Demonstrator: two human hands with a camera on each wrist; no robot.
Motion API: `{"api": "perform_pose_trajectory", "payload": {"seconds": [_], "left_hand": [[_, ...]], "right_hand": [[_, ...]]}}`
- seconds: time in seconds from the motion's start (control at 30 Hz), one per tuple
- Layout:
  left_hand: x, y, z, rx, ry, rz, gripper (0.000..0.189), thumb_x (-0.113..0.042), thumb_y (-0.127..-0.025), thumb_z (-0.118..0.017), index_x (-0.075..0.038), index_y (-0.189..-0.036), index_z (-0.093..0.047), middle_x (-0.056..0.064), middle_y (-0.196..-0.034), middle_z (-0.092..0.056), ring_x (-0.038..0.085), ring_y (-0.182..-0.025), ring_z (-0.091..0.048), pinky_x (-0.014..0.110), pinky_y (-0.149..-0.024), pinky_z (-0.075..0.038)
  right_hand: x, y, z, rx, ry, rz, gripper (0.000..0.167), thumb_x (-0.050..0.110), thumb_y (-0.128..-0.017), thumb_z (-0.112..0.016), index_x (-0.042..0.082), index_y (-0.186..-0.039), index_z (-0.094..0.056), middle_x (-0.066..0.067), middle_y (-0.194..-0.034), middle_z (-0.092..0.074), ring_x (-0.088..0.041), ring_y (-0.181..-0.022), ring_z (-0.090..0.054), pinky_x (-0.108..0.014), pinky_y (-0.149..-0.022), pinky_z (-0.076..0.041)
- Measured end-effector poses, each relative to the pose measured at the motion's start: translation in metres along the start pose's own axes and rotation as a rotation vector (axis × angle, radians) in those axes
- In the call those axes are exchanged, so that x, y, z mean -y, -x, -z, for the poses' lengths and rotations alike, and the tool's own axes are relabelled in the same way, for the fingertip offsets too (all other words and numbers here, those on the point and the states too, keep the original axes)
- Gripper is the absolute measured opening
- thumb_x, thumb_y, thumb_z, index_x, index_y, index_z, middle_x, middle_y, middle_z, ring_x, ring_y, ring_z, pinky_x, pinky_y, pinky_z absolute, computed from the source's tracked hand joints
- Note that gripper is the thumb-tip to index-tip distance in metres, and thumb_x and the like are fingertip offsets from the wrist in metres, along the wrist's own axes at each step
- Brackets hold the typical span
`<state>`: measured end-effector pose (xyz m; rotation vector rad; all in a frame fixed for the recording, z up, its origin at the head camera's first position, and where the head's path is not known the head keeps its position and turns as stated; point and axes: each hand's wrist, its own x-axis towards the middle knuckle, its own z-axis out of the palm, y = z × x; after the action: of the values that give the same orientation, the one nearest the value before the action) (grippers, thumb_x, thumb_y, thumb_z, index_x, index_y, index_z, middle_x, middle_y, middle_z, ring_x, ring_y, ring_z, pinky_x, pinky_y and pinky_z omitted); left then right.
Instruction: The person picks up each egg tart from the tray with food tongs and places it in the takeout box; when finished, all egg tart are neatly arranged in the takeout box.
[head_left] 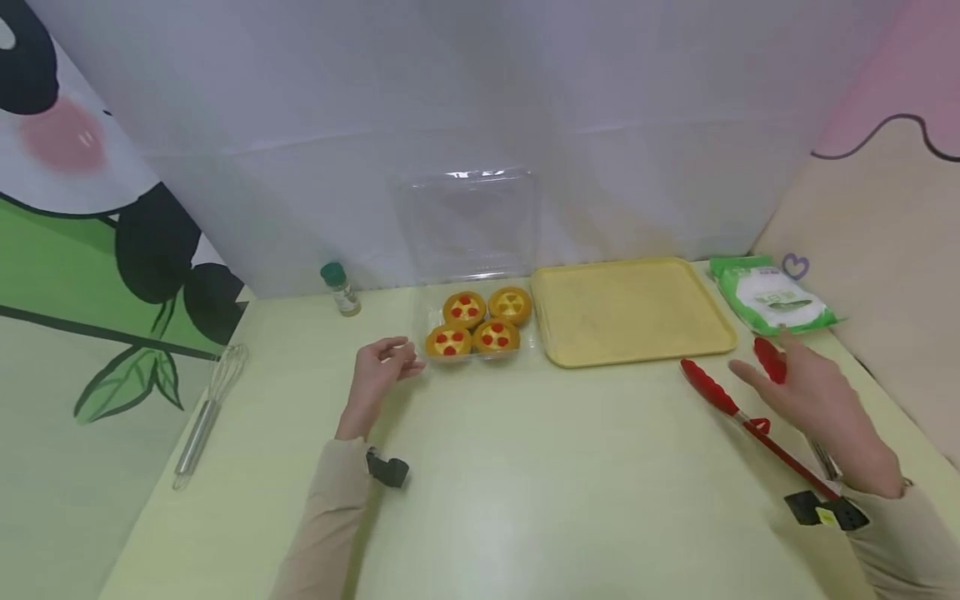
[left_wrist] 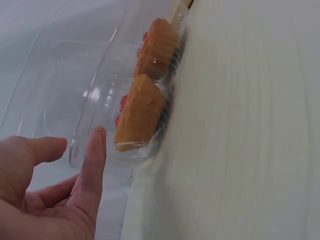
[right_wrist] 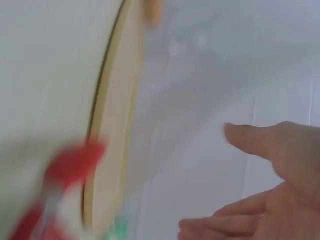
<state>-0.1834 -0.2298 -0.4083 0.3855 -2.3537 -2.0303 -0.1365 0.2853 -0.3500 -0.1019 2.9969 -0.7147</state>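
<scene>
Just left of a clear plastic clamshell box (head_left: 537, 337), my left hand (head_left: 381, 369) hovers with loosely bent fingers. In the left wrist view its thumb and index finger (left_wrist: 94, 155) stand apart near the box's corner; whether they touch it I cannot tell. Inside the box sit several small round tarts (head_left: 497, 336) with red or yellow toppings. The clear lid (head_left: 472, 225) stands raised against the backdrop. My right hand (head_left: 825, 400) is spread above red-tipped tongs (head_left: 708, 386) and partly hides them. Nothing lies between its fingers in the right wrist view.
A yellow tray (head_left: 633, 312) lies right of the box. Beyond it is a green-and-white packet (head_left: 776, 296). A green-capped shaker bottle (head_left: 341, 289) stands at the back left, and a whisk (head_left: 210, 417) lies along the left edge. Cloth backdrop (head_left: 300, 208) rises behind the table.
</scene>
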Motion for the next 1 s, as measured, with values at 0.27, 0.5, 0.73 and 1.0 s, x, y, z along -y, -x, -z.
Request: {"api": "perform_pose_trajectory", "payload": {"seconds": [0.27, 0.5, 0.73, 1.0], "left_hand": [[-0.022, -0.043, 0.021, 0.094, -0.238, -0.143, 0.044, -0.022, -0.103, -0.051, 0.011, -0.132, -0.052, 0.03, -0.114, -0.058, 0.021, -0.088, -0.07, 0.028, -0.081, -0.061], [-0.031, -0.096, 0.021, 0.136, -0.261, -0.179, 0.041, -0.014, -0.102, -0.052, 0.014, -0.131, -0.051, 0.029, -0.122, -0.053, 0.04, -0.109, -0.062, 0.037, -0.095, -0.056], [-0.022, -0.112, 0.005, 0.116, -0.251, -0.189, 0.035, -0.006, -0.099, -0.054, 0.014, -0.127, -0.056, 0.031, -0.122, -0.058, 0.033, -0.1, -0.062, 0.04, -0.098, -0.055], [-0.018, -0.114, 0.001, 0.059, 0.075, -0.021, 0.036, -0.004, -0.098, -0.055, 0.006, -0.132, -0.055, 0.018, -0.112, -0.061, 0.011, -0.086, -0.059, 0.031, -0.098, -0.052]], "right_hand": [[0.095, -0.086, -0.026, 0.184, -0.38, 0.303, 0.06, 0.03, -0.103, -0.051, -0.006, -0.147, -0.034, -0.03, -0.135, -0.052, -0.044, -0.12, -0.055, -0.056, -0.097, -0.052], [0.137, -0.18, -0.086, 0.281, -0.644, 0.183, 0.053, 0.02, -0.104, -0.046, -0.012, -0.144, -0.034, -0.031, -0.143, -0.042, -0.043, -0.132, -0.044, -0.051, -0.11, -0.043], [0.151, -0.213, -0.127, 0.301, -0.952, -0.066, 0.045, 0.015, -0.102, -0.051, -0.007, -0.141, -0.044, -0.012, -0.111, -0.063, -0.018, -0.095, -0.058, -0.018, -0.072, -0.049], [0.157, -0.225, -0.136, 0.374, -1.231, -0.164, 0.048, 0.007, -0.101, -0.051, -0.002, -0.146, -0.039, 0.006, -0.086, -0.057, -0.004, -0.056, -0.037, -0.013, -0.044, -0.027]]}}
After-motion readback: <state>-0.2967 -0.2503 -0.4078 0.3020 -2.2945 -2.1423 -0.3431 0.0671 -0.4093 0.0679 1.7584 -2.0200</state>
